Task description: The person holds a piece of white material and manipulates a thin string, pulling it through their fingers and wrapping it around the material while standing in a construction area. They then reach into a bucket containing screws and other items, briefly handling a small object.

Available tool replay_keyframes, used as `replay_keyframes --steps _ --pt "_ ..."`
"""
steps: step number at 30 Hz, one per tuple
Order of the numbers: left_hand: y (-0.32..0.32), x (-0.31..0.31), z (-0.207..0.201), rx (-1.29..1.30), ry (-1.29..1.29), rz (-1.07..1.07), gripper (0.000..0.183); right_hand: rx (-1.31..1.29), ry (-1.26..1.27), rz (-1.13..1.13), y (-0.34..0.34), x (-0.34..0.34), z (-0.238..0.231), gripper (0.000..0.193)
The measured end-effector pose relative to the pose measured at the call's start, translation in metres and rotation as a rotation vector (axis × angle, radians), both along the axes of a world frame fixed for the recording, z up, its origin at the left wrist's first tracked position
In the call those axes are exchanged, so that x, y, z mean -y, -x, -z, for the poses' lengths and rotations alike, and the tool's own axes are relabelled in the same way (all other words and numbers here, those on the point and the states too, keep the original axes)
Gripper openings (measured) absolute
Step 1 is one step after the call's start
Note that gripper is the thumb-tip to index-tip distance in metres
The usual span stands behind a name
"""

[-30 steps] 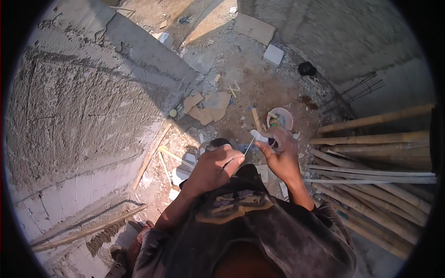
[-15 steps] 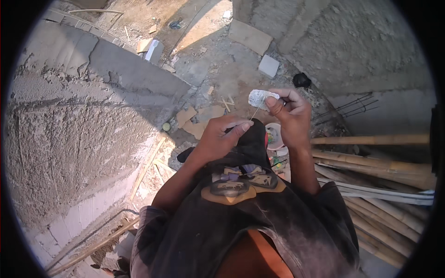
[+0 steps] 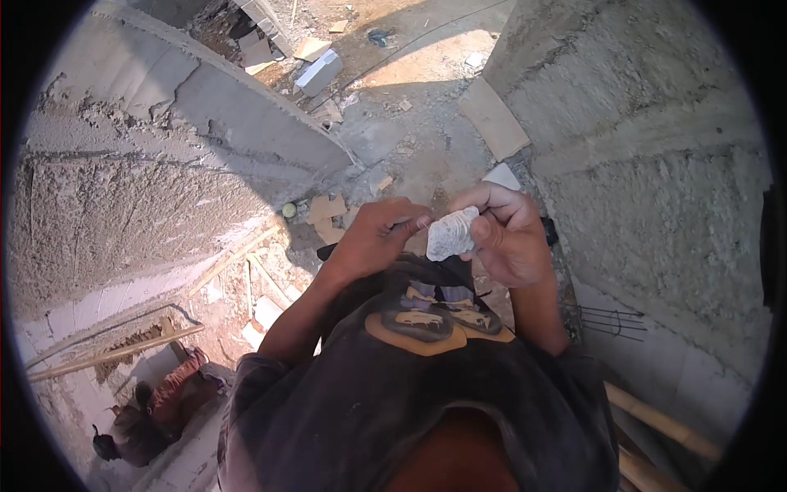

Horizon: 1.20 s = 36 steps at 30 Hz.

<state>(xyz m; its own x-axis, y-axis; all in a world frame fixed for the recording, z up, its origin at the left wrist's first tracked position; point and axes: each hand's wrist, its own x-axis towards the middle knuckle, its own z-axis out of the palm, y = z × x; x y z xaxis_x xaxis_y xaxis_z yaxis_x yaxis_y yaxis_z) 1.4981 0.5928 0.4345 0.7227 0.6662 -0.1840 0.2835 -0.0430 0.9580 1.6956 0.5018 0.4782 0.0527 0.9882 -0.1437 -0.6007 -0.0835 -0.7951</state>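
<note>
My right hand [image 3: 512, 238] grips a flat whitish piece wound with string [image 3: 451, 235], thumb and fingers closed on its right side. Just left of it is my left hand [image 3: 379, 239], thumb and forefinger pinched together on the string. Only a short bit of that string shows between the fingertips and the wound piece. Both hands are held up in front of my dark shirt [image 3: 393, 385], close together.
Rough plastered walls rise at left [image 3: 123, 197] and right [image 3: 656, 205]. A white block [image 3: 320, 72], a flat brown board [image 3: 493, 119] and scraps lie on the ground. Thin steel rods [image 3: 611, 321] and bamboo poles [image 3: 664, 422] are at right. A person [image 3: 168, 402] seems bent over at lower left.
The wound piece has come down and tilted, now nearer my left fingertips, so less string shows. My view has turned, bringing the person into sight and pushing most bamboo poles out.
</note>
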Motion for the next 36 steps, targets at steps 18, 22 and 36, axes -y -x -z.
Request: replay_keyframes --steps 18,22,36 --pt "-0.067 -0.05 -0.091 -0.079 -0.33 -0.388 0.016 1.358 -0.704 -0.666 -0.126 -0.182 -0.027 0.02" --pt "-0.064 -0.036 -0.089 0.07 -0.094 -0.37 0.017 0.537 -0.359 -0.14 -0.105 -0.191 -0.043 0.028" --pt "-0.096 -0.042 -0.041 0.687 0.24 -0.884 0.024 0.197 -0.195 -0.551 -0.085 -0.221 -0.012 0.026"
